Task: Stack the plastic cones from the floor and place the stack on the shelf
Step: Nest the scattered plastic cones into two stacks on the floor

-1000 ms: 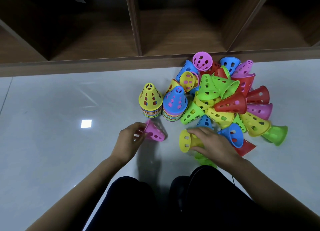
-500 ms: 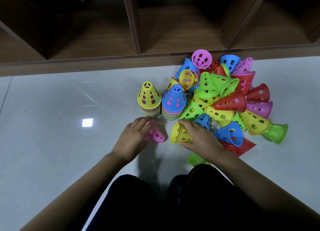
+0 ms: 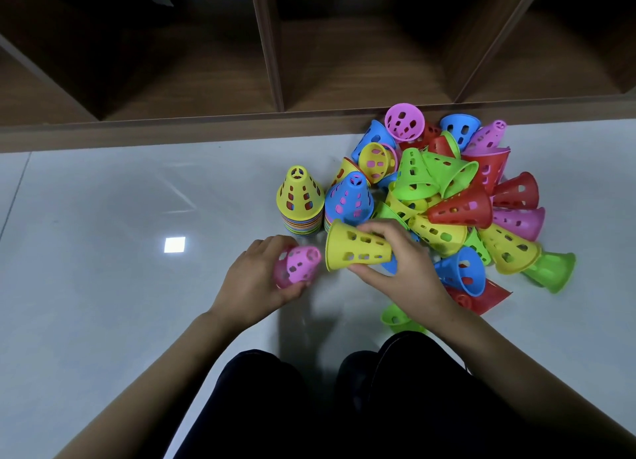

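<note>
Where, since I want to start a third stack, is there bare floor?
Bare glossy floor lies left of the yellow-topped plastic cone stack, between wooden shelf edge and left hand. Right of the blue-topped stack, the loose cone pile crowds everything.

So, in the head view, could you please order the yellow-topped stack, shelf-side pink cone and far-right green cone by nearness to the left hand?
From the left hand:
1. Yellow-topped stack, just beyond it.
2. Shelf-side pink cone, farther, up-right.
3. Far-right green cone, farthest right.

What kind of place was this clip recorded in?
Probably an indoor playroom or storage room: glossy pale tiled floor, low brown wooden cubby shelf, and a heap of perforated coloured plastic cones.
</note>
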